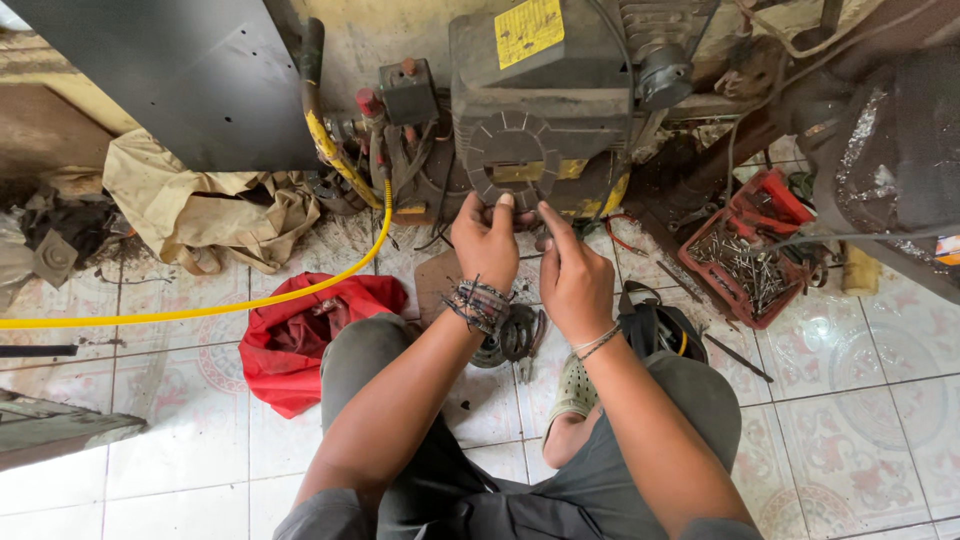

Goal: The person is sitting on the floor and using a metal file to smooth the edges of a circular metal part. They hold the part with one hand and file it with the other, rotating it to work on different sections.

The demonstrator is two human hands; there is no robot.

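A dark grey engine-like machine (540,110) with a round ribbed cover and a yellow label stands on the tiled floor in front of me. My left hand (484,240) and my right hand (572,275) are raised together just below the round cover, fingers pinched on a small part (527,217) at the machine's lower edge. What exactly they pinch is too small to tell. Woven bracelets wrap my left wrist. Below my hands lie a round metal part (512,335) and pliers on the floor. My knees and one foot in a green clog (573,385) show below.
A yellow hose (200,312) runs from the left across the floor up to the machine. A red cloth (300,335) lies left of my knee, a beige cloth (200,205) behind it. A red crate of nails (745,255) sits right. A black pouch (655,330) lies by my right knee.
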